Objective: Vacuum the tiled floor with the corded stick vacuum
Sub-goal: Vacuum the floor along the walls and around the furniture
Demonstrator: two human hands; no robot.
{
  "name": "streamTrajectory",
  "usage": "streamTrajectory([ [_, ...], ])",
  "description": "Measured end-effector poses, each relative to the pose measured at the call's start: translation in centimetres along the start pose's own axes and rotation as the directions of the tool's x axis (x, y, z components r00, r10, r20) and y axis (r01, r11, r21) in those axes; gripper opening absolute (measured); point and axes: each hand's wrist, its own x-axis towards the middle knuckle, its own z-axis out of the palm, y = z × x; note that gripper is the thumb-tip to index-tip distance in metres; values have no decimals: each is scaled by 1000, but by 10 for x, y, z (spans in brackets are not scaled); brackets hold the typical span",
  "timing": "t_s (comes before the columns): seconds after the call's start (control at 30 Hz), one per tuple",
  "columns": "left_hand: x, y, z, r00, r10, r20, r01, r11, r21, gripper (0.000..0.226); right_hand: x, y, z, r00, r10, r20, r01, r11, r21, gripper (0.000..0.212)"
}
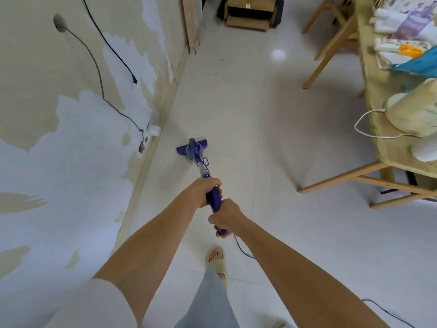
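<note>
A purple corded stick vacuum (197, 154) stands on the white tiled floor (236, 110), its flat head close to the skirting of the left wall. My left hand (205, 191) grips the handle higher up the stick. My right hand (224, 217) grips the handle's end just behind it. The vacuum's dark cord (242, 249) trails from under my right hand down to the floor and off to the lower right.
A peeling wall (71, 138) with hanging cables and a white socket (155, 130) runs along the left. A wooden table (387, 147) with cluttered things and a chair (331, 41) stand right. Cardboard boxes (248, 13) sit far ahead. My sandalled foot (216, 262) is below.
</note>
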Motion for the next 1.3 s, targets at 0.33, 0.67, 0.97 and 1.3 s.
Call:
streamTrajectory([
  [0.33, 25, 28, 5, 996, 92, 5, -91, 991, -93, 21, 19, -21, -16, 991, -63, -118, 50, 992, -116, 24],
  [0.67, -40, -46, 50, 985, 97, 146, -94, 995, -23, 19, -63, 53, -23, 989, -10, -148, 0, 998, -70, 23],
  [0.97, -116, -173, 55, 974, 39, 225, -67, 991, 118, 22, -165, 157, 40, 986, 5, -165, 1, 999, 35, 25],
  [1.3, -159, -210, 1, 973, -79, 215, 7, 948, 317, 18, -204, 176, 126, 993, -13, -120, 51, 948, 315, 28],
])
